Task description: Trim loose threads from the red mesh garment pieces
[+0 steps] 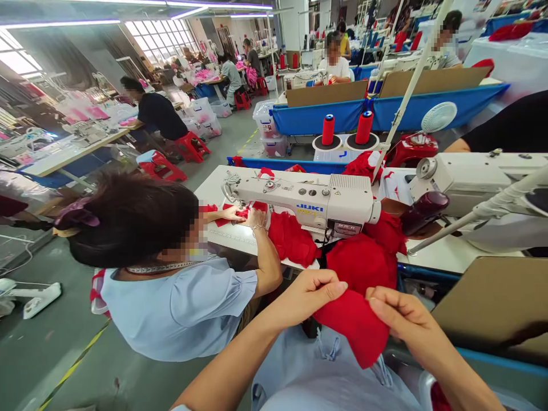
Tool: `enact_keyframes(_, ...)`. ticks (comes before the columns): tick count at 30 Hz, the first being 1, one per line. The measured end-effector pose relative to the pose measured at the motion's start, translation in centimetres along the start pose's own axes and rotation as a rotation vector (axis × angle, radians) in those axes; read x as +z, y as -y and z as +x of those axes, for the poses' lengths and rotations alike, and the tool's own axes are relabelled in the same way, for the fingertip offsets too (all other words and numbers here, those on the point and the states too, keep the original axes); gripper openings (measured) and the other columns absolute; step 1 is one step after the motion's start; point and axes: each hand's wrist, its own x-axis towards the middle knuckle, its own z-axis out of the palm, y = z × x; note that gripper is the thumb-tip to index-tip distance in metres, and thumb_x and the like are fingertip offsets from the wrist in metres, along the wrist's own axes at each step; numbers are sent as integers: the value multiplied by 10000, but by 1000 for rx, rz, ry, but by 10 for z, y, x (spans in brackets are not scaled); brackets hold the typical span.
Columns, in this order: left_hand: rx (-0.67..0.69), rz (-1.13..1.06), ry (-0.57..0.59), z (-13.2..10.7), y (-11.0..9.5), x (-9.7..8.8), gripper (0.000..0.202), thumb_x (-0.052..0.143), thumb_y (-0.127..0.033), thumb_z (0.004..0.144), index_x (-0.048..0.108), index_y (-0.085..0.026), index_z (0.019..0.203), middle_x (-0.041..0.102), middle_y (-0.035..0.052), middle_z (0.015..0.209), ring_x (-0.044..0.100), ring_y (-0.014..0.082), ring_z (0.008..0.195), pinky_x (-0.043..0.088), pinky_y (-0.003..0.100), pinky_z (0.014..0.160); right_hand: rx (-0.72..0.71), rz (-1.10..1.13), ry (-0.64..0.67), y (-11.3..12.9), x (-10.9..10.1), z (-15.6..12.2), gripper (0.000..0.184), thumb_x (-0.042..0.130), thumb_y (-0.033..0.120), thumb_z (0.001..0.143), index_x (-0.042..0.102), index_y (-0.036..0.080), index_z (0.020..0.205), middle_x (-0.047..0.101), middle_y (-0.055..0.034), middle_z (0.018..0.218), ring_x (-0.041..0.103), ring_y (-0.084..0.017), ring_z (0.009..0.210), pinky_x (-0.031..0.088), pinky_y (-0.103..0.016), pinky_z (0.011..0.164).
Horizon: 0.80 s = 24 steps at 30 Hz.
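Head view, and it's a two-handed hold: the left hand (314,292) pinches the upper edge of a soft, flat red fabric piece (362,330), thumb laid along the top, while the right hand (396,313) grips the other side between thumb and curled fingers. The piece is stretched between them, its lower end hanging loose in front of the wearer's light-blue clothing (295,371). Right behind it, a rumpled heap of red cloth (363,260) bulges at the near side of a smooth white tabletop (246,242). And there on top, a long white JUKI sewing machine (299,197), more red cloth bunched below its arm! To the left, a co-worker in a light-blue top (184,308) leans in, handling red fabric at the needle end. Beyond the machine stand two upright red thread cones (328,131); over on the right, a brown cardboard sheet (492,302) leans near the right forearm.
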Motion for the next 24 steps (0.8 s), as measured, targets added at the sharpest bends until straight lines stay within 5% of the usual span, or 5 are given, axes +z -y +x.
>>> enact_keyframes(3,99,340,137,4,-8,1,419,501,-406,932,382,-175,603,332,-59,614,305,91,597,236,240,570,-115,-382,81,5,-2,6,227,700,425,793,633,211,832,570,16,742,351,-97,511,335,-230,495)
enact_keyframes(5,108,448,169,7,-13,2,381,484,-375,943,439,-173,624,398,-55,624,358,92,607,264,235,588,-127,-484,63,10,2,9,235,701,405,777,574,211,739,506,51,618,328,-96,491,298,-223,467)
enact_keyframes(12,-5,340,226,9,-12,-22,306,701,-455,778,613,-164,740,500,-42,649,407,100,602,314,218,557,-60,-398,-42,7,0,9,267,640,434,806,573,203,690,496,35,561,425,-114,500,353,-223,466)
enact_keyframes(16,92,349,97,7,-7,-33,200,692,-332,789,592,-171,728,568,0,773,492,144,759,378,253,729,-56,-344,-173,0,-8,6,349,658,525,797,589,202,682,529,14,570,456,-123,502,373,-225,457)
enact_keyframes(24,-28,68,-181,7,3,-22,163,662,-306,773,603,-155,762,566,-9,746,477,129,704,342,234,625,-92,-407,-122,-12,-13,4,362,604,512,853,560,207,663,465,36,557,399,-108,488,328,-220,453)
